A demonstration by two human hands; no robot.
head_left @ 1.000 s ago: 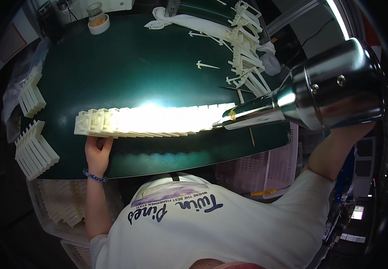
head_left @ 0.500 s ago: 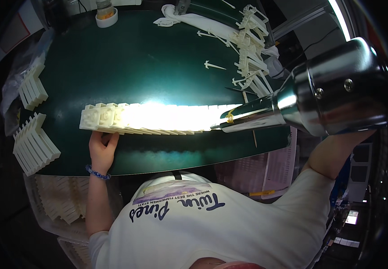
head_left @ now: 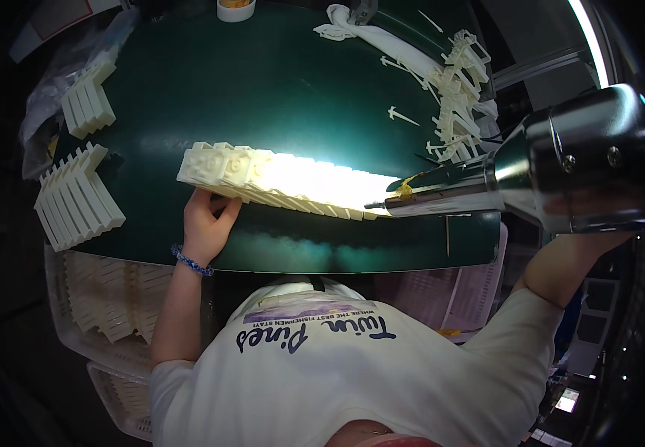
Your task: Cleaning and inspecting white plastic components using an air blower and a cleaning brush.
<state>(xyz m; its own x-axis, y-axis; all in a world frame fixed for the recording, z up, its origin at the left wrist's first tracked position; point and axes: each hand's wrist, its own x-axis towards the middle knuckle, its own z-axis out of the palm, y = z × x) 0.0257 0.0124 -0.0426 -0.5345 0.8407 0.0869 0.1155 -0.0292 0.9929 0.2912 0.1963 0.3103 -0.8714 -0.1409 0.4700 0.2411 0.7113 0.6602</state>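
A long row of white plastic parts [head_left: 237,170], closely stacked side by side, runs across the green table. Bright light washes out its middle and right portion. My left hand [head_left: 209,225], with a blue band on the wrist, grips the near lower edge at the row's left end; its fingertips go partly under the parts. Over the right end reaches a chrome metal device [head_left: 512,167] with a tapering nozzle, which has a yellowish mark on it. Behind this device goes my right forearm [head_left: 568,264]; the right hand and whatever it touches are hidden.
Two smaller stacks of white parts [head_left: 80,197] stand at the left near a clear plastic bag [head_left: 54,100]. White sprue pieces [head_left: 460,97] and a white cloth [head_left: 367,37] lie at the far right. Filled bins [head_left: 69,328] sit below the table's front edge.
The whole view has turned and shifted, so the table and row appear farther right and tilted. My left hand keeps its hold at the row's left end.
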